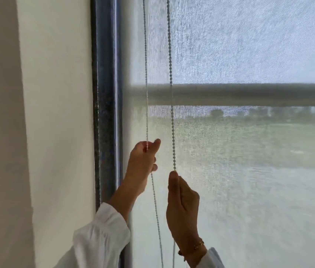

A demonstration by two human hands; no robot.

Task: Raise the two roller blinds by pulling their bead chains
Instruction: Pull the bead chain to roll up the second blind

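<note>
Head view: 2 strands of the bead chain (pixel 146 105) are pinched at frame centre, by left hand (pixel 142 163) and right hand (pixel 182 206); chain judged light, limp, slippery.

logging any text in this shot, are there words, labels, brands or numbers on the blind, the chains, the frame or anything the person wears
None: no text can be read anywhere in the picture.
The blind is plain woven fabric, with no print or tag showing.
The bead chains and window frame carry no marks.
The bracelet on the right hand and the white sleeve show no lettering.
The view outside is too blurred to show any signs.
</note>
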